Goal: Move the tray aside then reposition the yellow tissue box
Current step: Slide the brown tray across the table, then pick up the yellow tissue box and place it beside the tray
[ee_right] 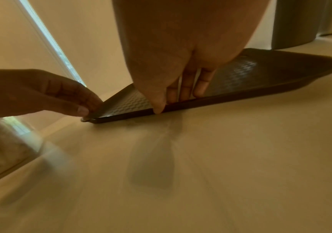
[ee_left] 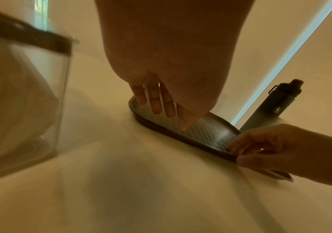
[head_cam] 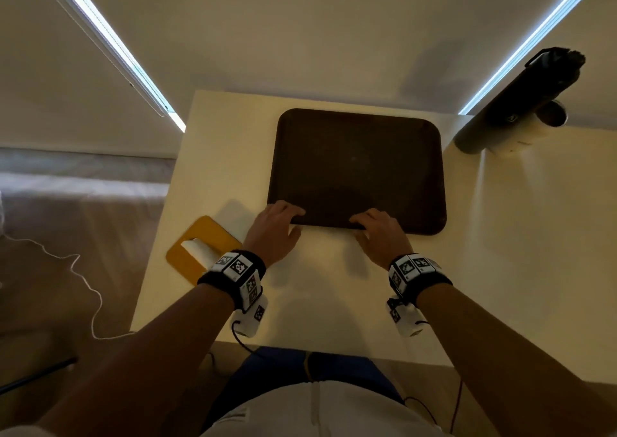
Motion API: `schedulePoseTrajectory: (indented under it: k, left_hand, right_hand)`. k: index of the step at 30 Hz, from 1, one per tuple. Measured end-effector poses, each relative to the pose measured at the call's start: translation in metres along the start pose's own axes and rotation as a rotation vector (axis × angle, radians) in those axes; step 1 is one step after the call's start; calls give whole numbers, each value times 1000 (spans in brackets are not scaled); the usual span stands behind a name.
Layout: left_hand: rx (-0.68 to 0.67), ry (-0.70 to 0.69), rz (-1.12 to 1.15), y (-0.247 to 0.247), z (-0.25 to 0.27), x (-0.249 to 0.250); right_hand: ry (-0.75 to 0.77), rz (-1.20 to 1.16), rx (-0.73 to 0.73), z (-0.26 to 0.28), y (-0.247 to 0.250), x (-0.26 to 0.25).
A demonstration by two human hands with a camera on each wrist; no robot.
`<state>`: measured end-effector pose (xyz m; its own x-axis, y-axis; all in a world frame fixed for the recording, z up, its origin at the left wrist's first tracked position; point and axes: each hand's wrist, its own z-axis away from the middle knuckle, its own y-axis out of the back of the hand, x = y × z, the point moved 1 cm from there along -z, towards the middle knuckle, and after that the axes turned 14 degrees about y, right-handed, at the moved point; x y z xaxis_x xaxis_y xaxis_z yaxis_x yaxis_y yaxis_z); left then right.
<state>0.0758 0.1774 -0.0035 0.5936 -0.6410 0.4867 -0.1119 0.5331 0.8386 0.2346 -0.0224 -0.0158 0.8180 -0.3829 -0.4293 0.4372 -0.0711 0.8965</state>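
A dark brown tray (head_cam: 357,162) lies on the white table (head_cam: 334,286), its textured floor bare. My left hand (head_cam: 289,220) pinches the near rim at the left corner, fingers on top and thumb at the edge. My right hand (head_cam: 362,225) pinches the same rim further right. The left wrist view has my left fingers (ee_left: 157,104) lying inside the tray (ee_left: 207,130). In the right wrist view my right fingers (ee_right: 187,91) rest over the tray (ee_right: 271,74) rim. The yellow tissue box (head_cam: 200,246) stands left of my left wrist, a white tissue poking out.
A black water bottle (head_cam: 521,102) stands at the table's far right corner, close to the tray's right side. The table's left edge runs just beyond the tissue box. A white cable (head_cam: 83,276) trails on the floor at the left. The wall rises right behind the tray.
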Motion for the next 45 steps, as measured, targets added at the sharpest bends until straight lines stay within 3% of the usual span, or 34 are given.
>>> schedulePoseTrajectory:
  k: [10,14,18,24,31,38,45]
  left_hand:
    - [223,85,68,56,77,-25]
    - [315,218,191,78,120,-56]
    - [265,280,173,84,147,-105]
    - [21,467,130,85,146,-151]
    - [-82,339,136,90,131,-172]
    - [-89,221,130,104,114,-184]
    - [-48,157,123,134,64,-184]
  right_hand:
    - [285,-208,-71,-28,-11,-83]
    - [307,-286,-127,-32,-21,-122]
    - [282,-347,-180,-36,-34,-155]
    - [119,-405,-195,-45,-60,-192]
    - [15,-441,-13,-45,-75,-220]
    - [-23,-449,36,-52,-67,-234]
    - [4,-444,52,-100,-37,-231]
